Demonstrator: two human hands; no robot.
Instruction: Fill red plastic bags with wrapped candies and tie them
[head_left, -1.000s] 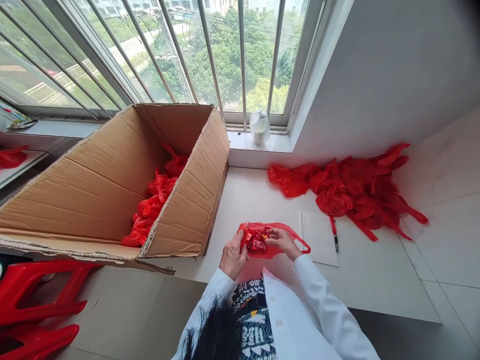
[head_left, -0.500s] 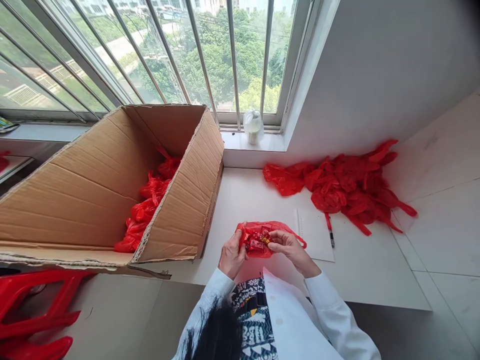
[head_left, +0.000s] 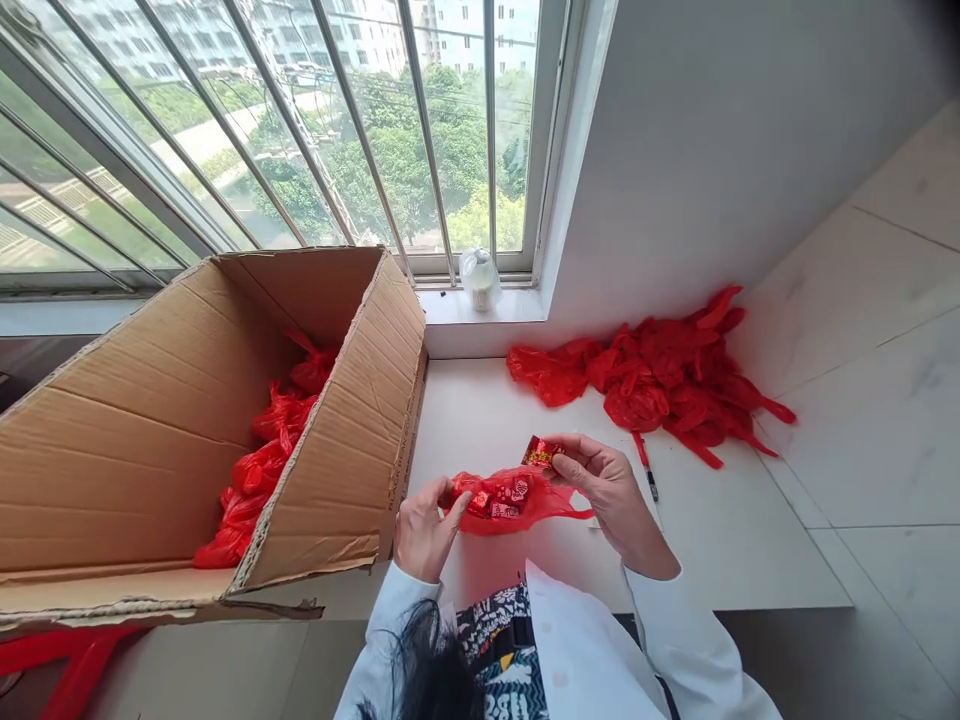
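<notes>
My left hand (head_left: 424, 524) grips the left edge of a thin red plastic bag (head_left: 544, 508), which lies spread on the white table with its mouth open. Several small red-wrapped packets (head_left: 504, 498) show inside it. Above the bag's right part, my right hand (head_left: 600, 478) pinches one red packet (head_left: 541, 452) with gold print between thumb and fingers. That packet is clear of the others. What is printed on the wrappers is too small to read.
A big cardboard box (head_left: 345, 440) with several tied red bags (head_left: 259, 470) stands at the left. Crumpled red bags (head_left: 660, 375) are heaped at the back right of the table (head_left: 735, 540). A pen (head_left: 649, 472) lies near them. A plastic-wrapped cup (head_left: 480, 280) stands on the windowsill.
My right hand has lifted a red packet up from the bag. My left hand has shifted left along the bag's edge, and the bag is spread flatter. The view has turned slightly.
</notes>
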